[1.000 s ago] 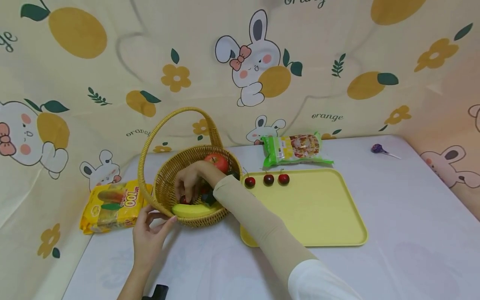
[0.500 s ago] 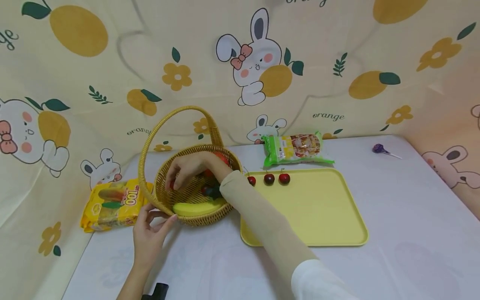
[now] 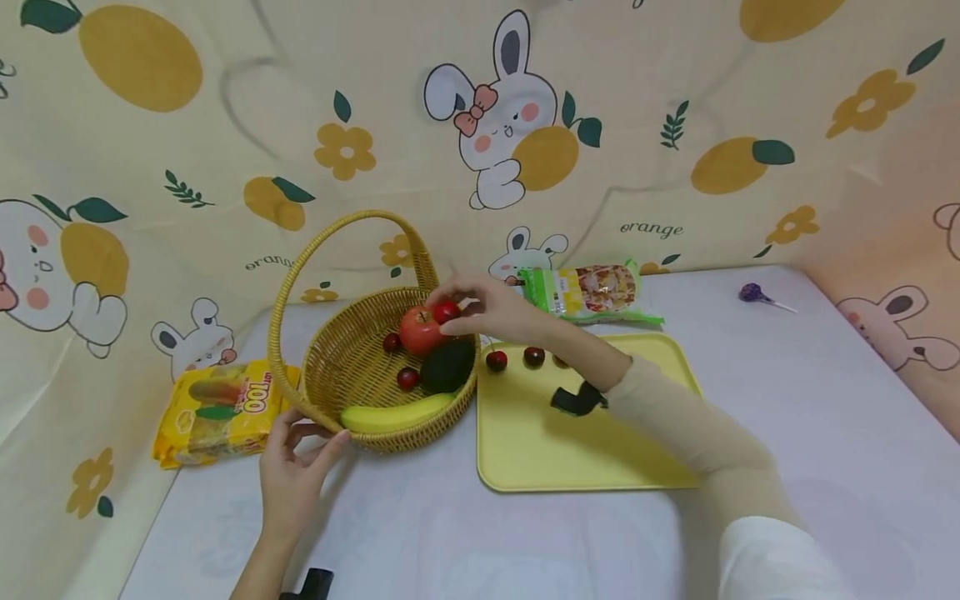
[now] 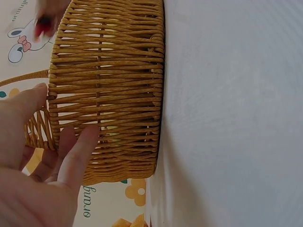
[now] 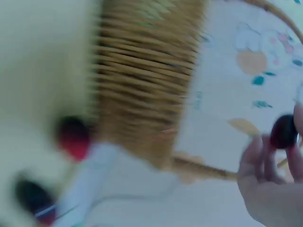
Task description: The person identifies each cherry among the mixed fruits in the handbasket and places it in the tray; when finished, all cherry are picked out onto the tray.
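In the head view my right hand (image 3: 506, 312) pinches a dark red cherry (image 3: 446, 312) between thumb and fingertips, over the right rim of the wicker basket (image 3: 341, 354). The same cherry (image 5: 284, 131) shows between the fingers in the right wrist view. My left hand (image 3: 294, 479) grips the basket's front-left rim at the handle's foot, thumb and fingers on either side of the weave (image 4: 104, 90). Inside the basket lie a red apple (image 3: 418, 335), a dark avocado (image 3: 448, 365), a banana (image 3: 397, 416) and two cherries (image 3: 407, 379).
Right of the basket lies a yellow tray (image 3: 570, 467), with a row of three cherries (image 3: 534, 357) along its far edge, one partly behind my wrist. A green snack packet (image 3: 588, 292) sits behind it, a lollipop (image 3: 752, 292) far right, a yellow packet (image 3: 217, 417) left.
My right hand has come up out of the basket and moved right with a cherry, uncovering the fruit inside. The left hand keeps its grip on the rim.
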Motion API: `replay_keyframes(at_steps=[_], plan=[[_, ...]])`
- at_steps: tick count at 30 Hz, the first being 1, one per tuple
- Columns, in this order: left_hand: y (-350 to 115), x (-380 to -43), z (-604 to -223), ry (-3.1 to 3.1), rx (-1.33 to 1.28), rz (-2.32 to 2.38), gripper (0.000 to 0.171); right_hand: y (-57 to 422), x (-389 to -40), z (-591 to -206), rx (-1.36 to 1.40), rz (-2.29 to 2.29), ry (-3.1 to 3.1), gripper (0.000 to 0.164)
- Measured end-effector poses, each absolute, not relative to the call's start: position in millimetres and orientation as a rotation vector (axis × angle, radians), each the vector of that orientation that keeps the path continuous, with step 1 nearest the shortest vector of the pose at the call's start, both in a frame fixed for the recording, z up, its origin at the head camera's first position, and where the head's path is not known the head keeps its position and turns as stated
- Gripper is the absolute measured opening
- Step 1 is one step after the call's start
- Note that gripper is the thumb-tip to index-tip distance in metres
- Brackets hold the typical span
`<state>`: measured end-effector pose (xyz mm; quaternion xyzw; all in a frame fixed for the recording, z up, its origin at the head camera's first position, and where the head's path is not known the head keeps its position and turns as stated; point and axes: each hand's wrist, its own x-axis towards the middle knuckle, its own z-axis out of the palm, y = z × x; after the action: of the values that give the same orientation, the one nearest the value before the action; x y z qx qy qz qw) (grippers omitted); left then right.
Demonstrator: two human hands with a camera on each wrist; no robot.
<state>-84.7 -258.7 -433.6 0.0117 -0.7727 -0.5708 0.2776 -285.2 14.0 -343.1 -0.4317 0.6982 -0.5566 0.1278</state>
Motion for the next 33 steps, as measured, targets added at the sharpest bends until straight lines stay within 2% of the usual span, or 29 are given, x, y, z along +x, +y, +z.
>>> replay_keyframes(at_steps=[5,11,20,33], plan=[[-260,-84,-433,-2.073,0.047,-1.534,0.053,58,-267,-374,-1.123,-1.709,2.243,0.030],[-260,-83,-433,-2.083,0.066,-1.531,0.054,81,-253,-397,-0.897,-1.623,2.321,0.031],[-259,-84,-435,-2.063,0.023,-1.537,0.053,78,-241,-424,-1.048,-1.192,2.297,0.026],[-259,-84,-435,-2.084,0.016,-1.492,0.054,76,-238,-424,-1.145,-1.056,2.258,0.027]])
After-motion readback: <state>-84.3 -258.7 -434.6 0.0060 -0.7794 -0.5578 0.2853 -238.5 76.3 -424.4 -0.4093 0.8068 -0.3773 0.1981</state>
